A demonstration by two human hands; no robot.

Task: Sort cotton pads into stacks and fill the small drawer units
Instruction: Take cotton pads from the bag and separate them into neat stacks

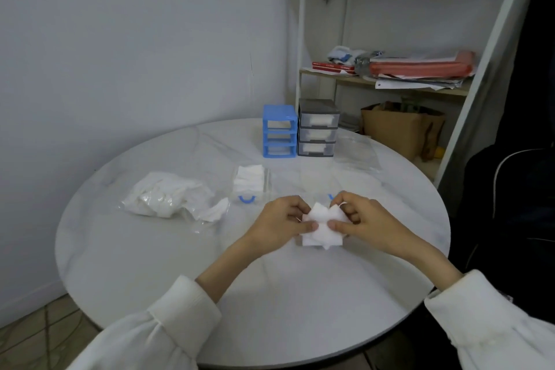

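Both our hands, left hand (285,221) and right hand (357,219), pinch cotton pads (322,230); soft, light, slippery; we grip stack edges.

White cotton pads (322,230) between hands

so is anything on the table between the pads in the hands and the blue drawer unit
Mostly clear: the white cotton pad stack has bare round marble table ahead, but a small clear bag of pads lies just left of the path to the blue plastic drawer unit.

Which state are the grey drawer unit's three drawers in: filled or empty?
Filled. White pads show through the clear front of each drawer in the grey drawer unit; how full each is cannot be told.
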